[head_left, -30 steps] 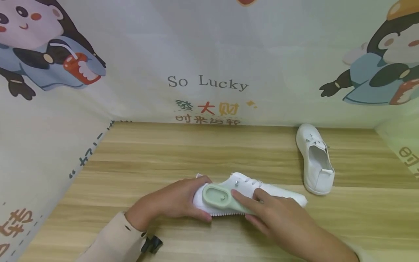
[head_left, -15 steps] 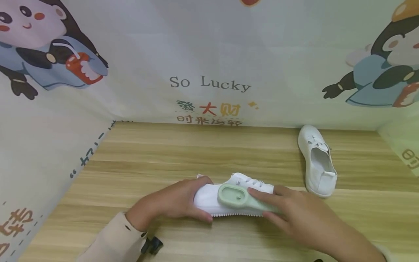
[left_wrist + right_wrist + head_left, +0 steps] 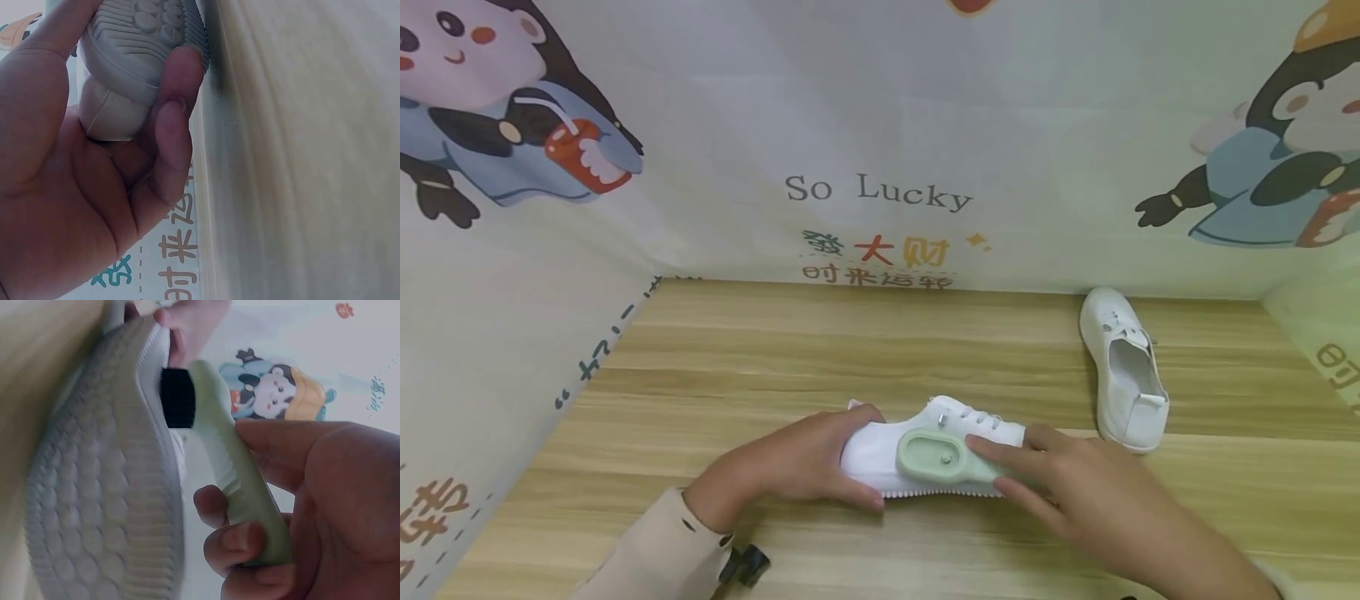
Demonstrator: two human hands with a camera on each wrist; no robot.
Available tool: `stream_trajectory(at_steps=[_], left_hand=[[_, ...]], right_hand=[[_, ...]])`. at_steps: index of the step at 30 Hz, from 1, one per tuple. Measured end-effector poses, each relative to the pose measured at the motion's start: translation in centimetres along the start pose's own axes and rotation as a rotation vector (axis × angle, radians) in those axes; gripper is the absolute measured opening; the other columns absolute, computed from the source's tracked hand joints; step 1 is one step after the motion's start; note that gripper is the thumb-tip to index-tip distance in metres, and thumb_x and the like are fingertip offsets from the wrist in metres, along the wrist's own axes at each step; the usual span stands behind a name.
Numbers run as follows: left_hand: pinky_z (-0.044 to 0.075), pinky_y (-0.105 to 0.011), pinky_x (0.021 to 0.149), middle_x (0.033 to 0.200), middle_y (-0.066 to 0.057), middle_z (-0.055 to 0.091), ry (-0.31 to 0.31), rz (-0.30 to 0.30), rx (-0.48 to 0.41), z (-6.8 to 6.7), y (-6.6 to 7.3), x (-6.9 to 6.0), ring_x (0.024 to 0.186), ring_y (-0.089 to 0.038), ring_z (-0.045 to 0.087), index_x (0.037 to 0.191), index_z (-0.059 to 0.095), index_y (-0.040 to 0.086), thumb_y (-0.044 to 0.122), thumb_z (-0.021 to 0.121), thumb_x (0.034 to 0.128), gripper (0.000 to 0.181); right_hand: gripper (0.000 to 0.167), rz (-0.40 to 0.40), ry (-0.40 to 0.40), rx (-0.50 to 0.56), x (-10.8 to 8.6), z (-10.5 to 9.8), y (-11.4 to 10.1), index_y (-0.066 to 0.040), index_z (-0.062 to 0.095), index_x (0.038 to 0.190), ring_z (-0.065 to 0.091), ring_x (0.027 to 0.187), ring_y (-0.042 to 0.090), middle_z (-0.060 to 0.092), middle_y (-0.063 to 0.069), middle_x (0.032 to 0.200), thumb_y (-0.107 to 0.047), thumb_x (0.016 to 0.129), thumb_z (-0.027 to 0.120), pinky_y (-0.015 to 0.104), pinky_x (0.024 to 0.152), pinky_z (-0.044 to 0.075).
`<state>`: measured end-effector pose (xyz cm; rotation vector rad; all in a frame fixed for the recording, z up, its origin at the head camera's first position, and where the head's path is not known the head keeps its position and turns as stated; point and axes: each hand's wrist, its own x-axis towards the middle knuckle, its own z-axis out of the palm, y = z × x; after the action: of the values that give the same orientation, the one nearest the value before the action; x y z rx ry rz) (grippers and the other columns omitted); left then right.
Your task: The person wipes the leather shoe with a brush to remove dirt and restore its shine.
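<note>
The white shoe (image 3: 868, 460) lies in front of the person near the middle of the counter (image 3: 737, 350), one side turned up and the ridged edge of its sole (image 3: 94, 487) toward the person. On that side rests a pale green brush (image 3: 962, 468), its dark bristles (image 3: 178, 399) against the shoe just above the sole in the right wrist view.

A second ago the brush head sat back by the heel; now it is midway along, below the laces (image 3: 981, 417). Since half a second ago it has moved only slightly, dropping toward the sole, so that the metal eyelet (image 3: 942, 420) it partly hid now shows whole.

The right hand (image 3: 1097, 492) grips the brush handle, fingers curled round it, and has gone along with it, so it now covers the toe that showed before. The left hand (image 3: 801, 454) has kept its place, thumb and fingers closed round the heel.

The other white shoe (image 3: 1123, 375) stands unmoved to the right, its toe by the printed backdrop (image 3: 1037, 125). A black object (image 3: 747, 565) sits beside the left sleeve (image 3: 658, 542), as earlier.
</note>
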<state>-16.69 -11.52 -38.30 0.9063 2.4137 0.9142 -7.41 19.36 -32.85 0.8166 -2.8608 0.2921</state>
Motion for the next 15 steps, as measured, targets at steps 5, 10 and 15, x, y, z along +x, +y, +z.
stream_trajectory(at_steps=[5, 10, 15], left_hand=[[0.050, -0.026, 0.078, 0.100, 0.011, 0.063, 0.006, 0.009, -0.004, -0.1, 0.1, 0.0, 0.086, -0.008, 0.061, 0.123, 0.054, 0.026, 0.049, 0.087, 0.0707, 0.066], [0.050, -0.025, 0.078, 0.100, 0.010, 0.064, -0.001, 0.012, -0.014, -0.2, 0.2, 0.2, 0.086, -0.008, 0.061, 0.122, 0.054, 0.026, 0.050, 0.087, 0.0715, 0.065], [0.050, -0.026, 0.080, 0.100, 0.011, 0.064, -0.004, -0.011, -0.017, -0.2, 0.2, 0.2, 0.087, -0.008, 0.061, 0.122, 0.054, 0.028, 0.050, 0.087, 0.0711, 0.065]], right_hand=[[0.042, -0.059, 0.042, -0.007, 0.3, 0.7, -0.3, -0.040, 0.060, 0.136, 0.039, 0.057, -0.002, 0.056, -0.012, 0.085, -0.037, 0.095, 0.067, 0.022, 0.053, 0.035], [0.043, -0.009, 0.034, 0.001, 0.1, 0.4, 0.2, -0.044, 0.060, 0.134, 0.042, 0.060, -0.003, 0.055, -0.015, 0.084, -0.037, 0.093, 0.069, 0.021, 0.056, 0.038], [0.043, 0.063, -0.018, 0.004, -0.3, -0.6, 1.0, -0.047, 0.060, 0.133, 0.041, 0.061, -0.004, 0.055, -0.017, 0.083, -0.038, 0.092, 0.070, 0.022, 0.057, 0.038]])
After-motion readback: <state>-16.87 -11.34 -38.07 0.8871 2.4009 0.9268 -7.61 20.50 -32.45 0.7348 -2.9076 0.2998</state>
